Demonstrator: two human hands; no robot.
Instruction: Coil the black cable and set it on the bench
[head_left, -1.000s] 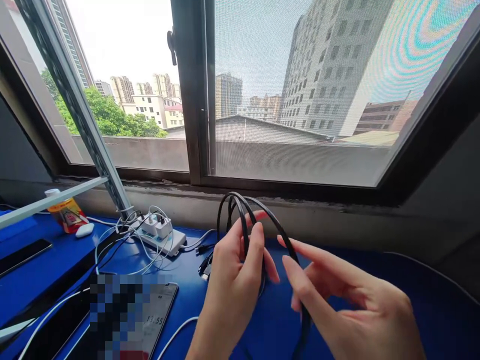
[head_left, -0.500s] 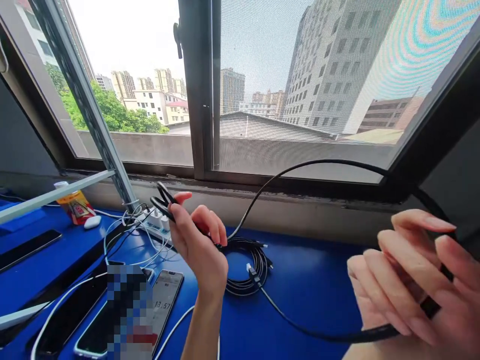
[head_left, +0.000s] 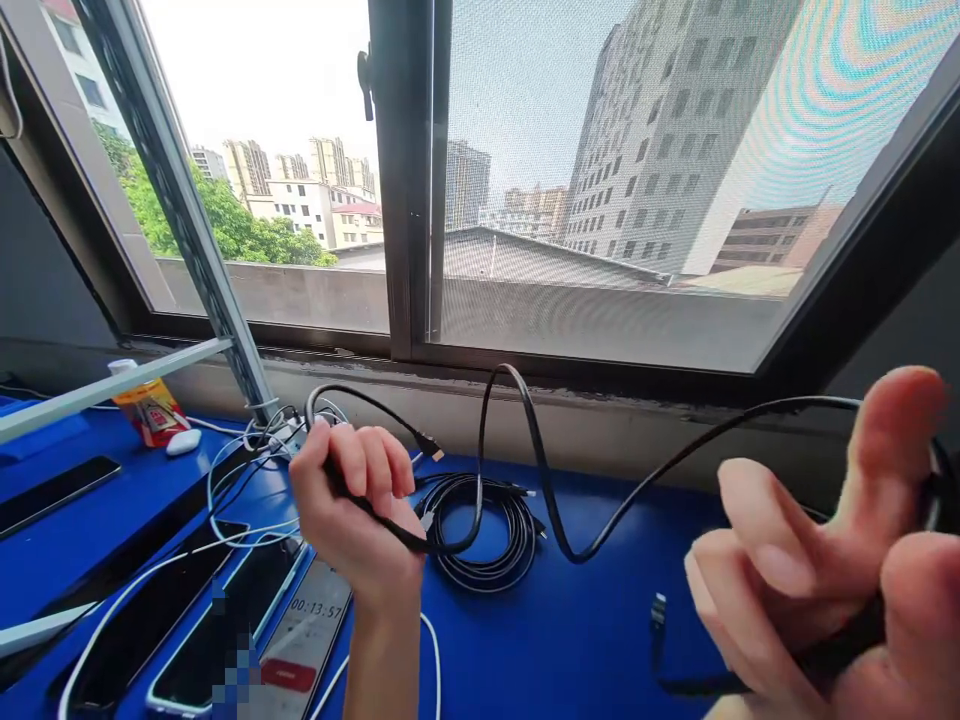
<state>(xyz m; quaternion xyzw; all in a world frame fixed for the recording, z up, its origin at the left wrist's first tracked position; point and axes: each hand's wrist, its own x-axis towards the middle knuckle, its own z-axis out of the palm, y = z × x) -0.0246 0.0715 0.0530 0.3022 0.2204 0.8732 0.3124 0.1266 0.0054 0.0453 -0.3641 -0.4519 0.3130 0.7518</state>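
Note:
My left hand [head_left: 356, 500] is closed round a black cable [head_left: 536, 440]. One end of it arches over the fist and finishes in a plug with a metal tip [head_left: 429, 447]. From under the fist the cable bends up, dips, then runs right to my right hand [head_left: 810, 580]. That hand is curled with one finger raised, and black cable passes through its palm. Left of it hangs a second plug [head_left: 658, 610] on a short length of cable. Below and between the hands, a coil of black cable [head_left: 487, 580] lies on the blue table [head_left: 585, 640].
Several phones lie at the left, one showing a timer [head_left: 319, 605]. White cords run to a power strip [head_left: 289, 435]. A yellow-red pouch [head_left: 154, 410] and a white mouse-shaped object [head_left: 184, 442] are near a metal shelf post [head_left: 187, 220]. A window frame [head_left: 412, 200] stands behind.
My left hand has moved slightly left and closed further, and the cable's plug now shows beside it. The other plug has swung right, towards my right hand, which has a finger raised.

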